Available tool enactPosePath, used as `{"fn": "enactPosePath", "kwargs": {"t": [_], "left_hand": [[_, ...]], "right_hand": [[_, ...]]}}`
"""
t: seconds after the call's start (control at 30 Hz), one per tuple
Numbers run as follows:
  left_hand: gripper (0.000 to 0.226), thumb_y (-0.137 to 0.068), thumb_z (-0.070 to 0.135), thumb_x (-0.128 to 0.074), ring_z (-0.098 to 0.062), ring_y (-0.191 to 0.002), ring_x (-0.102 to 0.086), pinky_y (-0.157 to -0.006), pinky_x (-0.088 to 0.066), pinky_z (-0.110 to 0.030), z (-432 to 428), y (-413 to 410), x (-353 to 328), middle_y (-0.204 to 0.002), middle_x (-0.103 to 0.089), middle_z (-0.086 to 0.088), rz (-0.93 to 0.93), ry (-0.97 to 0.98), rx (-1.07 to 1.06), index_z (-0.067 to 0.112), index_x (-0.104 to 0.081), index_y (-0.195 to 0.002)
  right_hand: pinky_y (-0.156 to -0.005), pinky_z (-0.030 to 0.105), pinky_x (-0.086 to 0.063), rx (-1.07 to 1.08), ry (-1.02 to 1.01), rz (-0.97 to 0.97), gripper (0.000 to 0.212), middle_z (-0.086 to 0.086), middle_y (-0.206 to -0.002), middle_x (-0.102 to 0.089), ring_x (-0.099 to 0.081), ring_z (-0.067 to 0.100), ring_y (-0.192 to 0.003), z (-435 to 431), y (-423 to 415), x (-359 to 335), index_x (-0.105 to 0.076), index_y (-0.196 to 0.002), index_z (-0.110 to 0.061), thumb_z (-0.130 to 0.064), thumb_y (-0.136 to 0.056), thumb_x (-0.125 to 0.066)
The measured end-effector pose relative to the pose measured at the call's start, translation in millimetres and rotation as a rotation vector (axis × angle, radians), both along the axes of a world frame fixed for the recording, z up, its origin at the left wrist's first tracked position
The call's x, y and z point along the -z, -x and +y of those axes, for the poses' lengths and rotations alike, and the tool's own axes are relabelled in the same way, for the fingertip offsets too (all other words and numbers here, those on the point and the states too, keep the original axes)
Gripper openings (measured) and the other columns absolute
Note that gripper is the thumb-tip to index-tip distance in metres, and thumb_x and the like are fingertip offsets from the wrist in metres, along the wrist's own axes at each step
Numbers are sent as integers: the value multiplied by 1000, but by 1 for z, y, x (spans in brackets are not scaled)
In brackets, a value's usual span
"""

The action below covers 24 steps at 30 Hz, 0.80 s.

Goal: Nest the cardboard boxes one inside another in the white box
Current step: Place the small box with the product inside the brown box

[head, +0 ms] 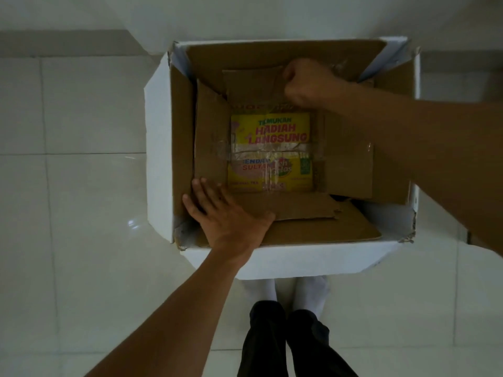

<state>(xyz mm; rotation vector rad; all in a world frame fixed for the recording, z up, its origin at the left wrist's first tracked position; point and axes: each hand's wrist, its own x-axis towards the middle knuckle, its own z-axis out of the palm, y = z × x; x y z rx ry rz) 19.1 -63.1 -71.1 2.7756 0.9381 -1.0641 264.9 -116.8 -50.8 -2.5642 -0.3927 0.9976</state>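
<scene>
A large white box (159, 148) stands open on the floor below me. Inside it sits a brown cardboard box (209, 126) with its flaps spread open. At the bottom of that one lies a smaller box with a yellow printed label (270, 131) and clear tape across it. My left hand (226, 213) lies flat, fingers apart, on the near left flap of the brown box. My right hand (307, 80) is at the far side, curled closed around the edge of the far flap (253, 83).
Glossy white floor tiles (68, 186) surround the box. A white wall (245, 14) rises just behind it. My legs in dark trousers and white socks (285, 322) stand right at the near side of the box.
</scene>
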Motion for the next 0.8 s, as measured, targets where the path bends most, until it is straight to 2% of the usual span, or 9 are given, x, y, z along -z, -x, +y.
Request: {"fn": "enactPosePath", "kwargs": {"t": [0.13, 0.27, 0.33, 0.4, 0.47, 0.57, 0.63, 0.73, 0.8], "left_hand": [[125, -60, 91, -17, -41, -137, 22, -102, 22, -59, 1, -4, 1, -152, 13, -27, 37, 5, -30, 5, 4, -147], [119, -62, 90, -20, -44, -140, 10, -103, 22, -58, 3, -17, -8, -152, -1, -31, -102, -52, 90, 8, -6, -147], [115, -64, 89, -18, -41, -141, 8, -102, 23, -57, 10, -24, -10, -153, -3, -28, -176, -47, 177, 10, -9, -147], [116, -64, 90, -15, -39, -141, 11, -103, 23, -57, 20, -30, -8, -154, 0, -26, -160, -60, 215, 11, -7, -148], [126, -58, 94, -16, -40, -140, 14, -103, 21, -58, 32, -33, -5, -154, 5, -27, -88, -96, 207, 7, -2, -148], [146, -43, 101, -19, -39, -139, 18, -103, 20, -60, 42, -36, -3, -153, 12, -26, 1, -98, 170, 1, 6, -146], [150, -38, 102, -24, -39, -138, 21, -103, 19, -61, 40, -41, -4, -153, 15, -25, 19, -70, 132, 2, 9, -145], [149, -39, 101, -29, -40, -138, 21, -103, 18, -62, 34, -45, -5, -153, 15, -26, 12, -56, 127, 4, 10, -145], [140, -49, 97, -32, -40, -139, 16, -105, 16, -61, 34, -42, -6, -153, 10, -26, -31, -70, 165, 5, 5, -147]], "right_hand": [[-75, 28, -43, 1, 31, 58, 60, 14, -129, -54, -53, 24, -99, 4, -4, 10, -46, -132, -7, -16, -76, -67], [-75, 34, -49, -168, 19, 30, 67, 15, -123, -56, -56, 27, -94, -23, 23, 12, -36, -136, -11, -21, -77, -66], [-90, 46, -44, -344, 166, -86, 70, 20, -127, -52, -53, 37, -109, -48, 44, 14, -33, -138, -12, -27, -78, -66], [-105, 62, -26, -560, 368, -204, 75, 22, -135, -44, -42, 40, -124, -75, 64, 18, -29, -141, -14, -38, -78, -64], [-108, 69, -10, -654, 504, -248, 88, 21, -142, -37, -32, 41, -132, -102, 78, 18, -27, -142, -21, -56, -71, -63], [-109, 68, 3, -708, 678, -163, 113, 21, -156, -13, -5, 41, -143, -135, 84, 21, -14, -147, -24, -80, -58, -55], [-109, 67, 6, -789, 729, -162, 118, 21, -158, -2, 4, 40, -145, -145, 83, 23, -7, -149, -24, -86, -58, -47], [-110, 66, 7, -772, 673, -162, 117, 20, -158, -4, 3, 38, -145, -145, 81, 23, -8, -149, -23, -86, -58, -46], [-111, 64, 6, -720, 581, -183, 109, 19, -157, -11, -1, 35, -146, -145, 81, 19, -14, -148, -22, -80, -63, -50]]}}
